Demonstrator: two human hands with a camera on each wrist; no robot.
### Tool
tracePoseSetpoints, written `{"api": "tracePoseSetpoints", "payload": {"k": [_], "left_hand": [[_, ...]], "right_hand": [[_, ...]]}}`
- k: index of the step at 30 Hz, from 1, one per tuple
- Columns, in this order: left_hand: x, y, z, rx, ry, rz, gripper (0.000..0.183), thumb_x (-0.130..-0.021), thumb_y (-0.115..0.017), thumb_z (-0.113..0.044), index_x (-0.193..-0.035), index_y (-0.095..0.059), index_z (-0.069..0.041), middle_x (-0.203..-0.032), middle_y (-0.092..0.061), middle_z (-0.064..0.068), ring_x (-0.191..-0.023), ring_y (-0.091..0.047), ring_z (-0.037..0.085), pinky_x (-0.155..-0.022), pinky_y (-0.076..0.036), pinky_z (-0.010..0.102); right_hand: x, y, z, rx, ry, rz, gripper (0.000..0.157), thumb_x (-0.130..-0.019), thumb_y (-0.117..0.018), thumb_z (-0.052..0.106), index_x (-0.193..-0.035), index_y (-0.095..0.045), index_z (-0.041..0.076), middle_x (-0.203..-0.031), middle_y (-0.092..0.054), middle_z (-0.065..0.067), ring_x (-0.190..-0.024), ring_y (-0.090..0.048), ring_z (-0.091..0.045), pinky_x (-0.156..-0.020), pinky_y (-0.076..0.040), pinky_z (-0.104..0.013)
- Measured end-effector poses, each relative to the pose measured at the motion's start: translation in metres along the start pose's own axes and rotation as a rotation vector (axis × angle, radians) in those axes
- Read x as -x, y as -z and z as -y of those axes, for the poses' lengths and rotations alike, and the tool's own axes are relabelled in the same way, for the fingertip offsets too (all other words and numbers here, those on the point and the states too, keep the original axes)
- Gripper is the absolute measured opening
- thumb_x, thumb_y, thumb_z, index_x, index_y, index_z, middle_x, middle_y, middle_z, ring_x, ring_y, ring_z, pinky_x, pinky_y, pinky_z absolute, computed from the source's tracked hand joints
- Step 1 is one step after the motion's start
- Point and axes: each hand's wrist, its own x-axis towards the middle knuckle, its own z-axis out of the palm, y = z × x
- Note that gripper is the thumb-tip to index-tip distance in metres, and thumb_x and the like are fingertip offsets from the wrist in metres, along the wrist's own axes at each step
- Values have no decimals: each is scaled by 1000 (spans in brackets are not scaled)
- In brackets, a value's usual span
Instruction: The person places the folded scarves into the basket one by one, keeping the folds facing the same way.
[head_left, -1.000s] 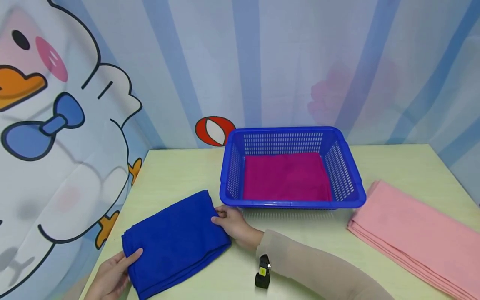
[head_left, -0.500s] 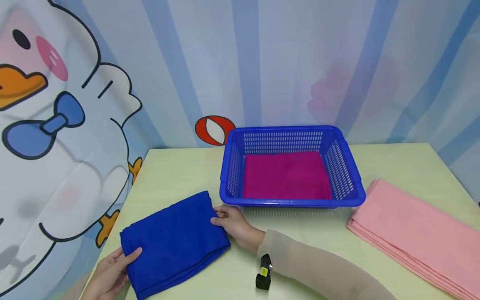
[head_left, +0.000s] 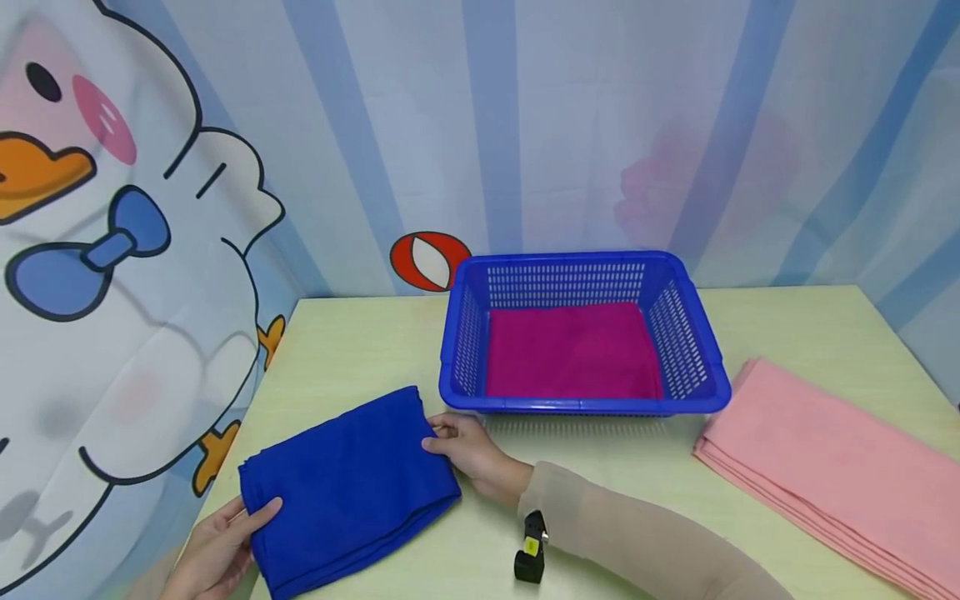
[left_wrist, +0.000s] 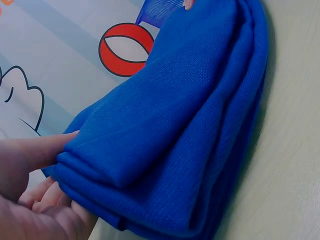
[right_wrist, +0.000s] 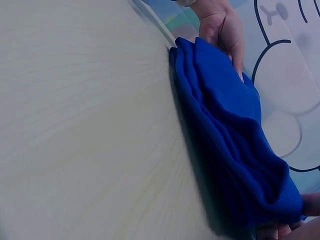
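Note:
A blue cloth [head_left: 348,492], folded into a thick rectangle of several layers, lies at the left front of the table. My left hand [head_left: 221,546] grips its left end, thumb on top and fingers underneath; the left wrist view shows the layers of the cloth [left_wrist: 150,140] between thumb and fingers. At the opposite end my right hand [head_left: 472,450] pinches the right edge, its thumb on the upper face. In the right wrist view the cloth [right_wrist: 225,135] stretches from one hand to the other, low over the tabletop.
Behind the hands stands a blue plastic basket [head_left: 585,407] with a folded magenta cloth [head_left: 573,350] inside. A folded pink cloth [head_left: 832,475] lies at the right on the table [head_left: 360,342]. A cartoon-printed curtain [head_left: 585,125] hangs behind. A small black device [head_left: 530,550] sits at the right wrist.
The blue cloth and my left hand have shifted very slightly left and down. Both hands keep their hold; the basket and the pink cloth stay in place.

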Motion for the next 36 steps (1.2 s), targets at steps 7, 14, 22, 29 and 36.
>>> {"api": "tracePoseSetpoints", "payload": {"k": [7,14,22,29,36], "left_hand": [[5,2,-3,-64,-10,11,98,-91,-73,-40,-156,-16,4,-116,-68,14,-91,-70,19,-84,-58,32],[7,7,-3,-105,2,-5,100,-90,-73,-44,-155,-17,8,-114,-68,18,-89,-69,23,-83,-59,33],[10,12,-6,-98,-6,5,100,-91,-72,-43,-155,-15,7,-122,-65,20,-94,-69,23,-89,-57,43],[18,16,-9,-130,-3,16,99,-93,-69,-46,-155,-14,8,-126,-63,22,-96,-69,24,-90,-56,46],[22,20,-12,-114,-19,7,98,-94,-69,-45,-157,-11,5,-119,-68,8,-98,-67,18,-92,-55,46]], "right_hand": [[3,-2,1,2,17,12,36,-91,-65,-4,-125,-58,-15,-84,-56,0,-78,-51,-8,-75,-47,-21],[7,-5,3,-13,10,22,37,-91,-65,-5,-125,-57,-15,-84,-54,1,-78,-50,-8,-75,-45,-20],[9,-8,8,-31,23,33,37,-91,-65,-5,-125,-57,-15,-83,-54,2,-77,-50,-7,-75,-44,-19],[12,-9,14,-34,8,57,38,-92,-65,-3,-127,-57,-14,-82,-53,4,-74,-48,-8,-68,-40,-20],[12,-10,21,-47,-4,88,39,-92,-65,-1,-128,-57,-12,-81,-52,4,-73,-47,-8,-66,-38,-20]]}}
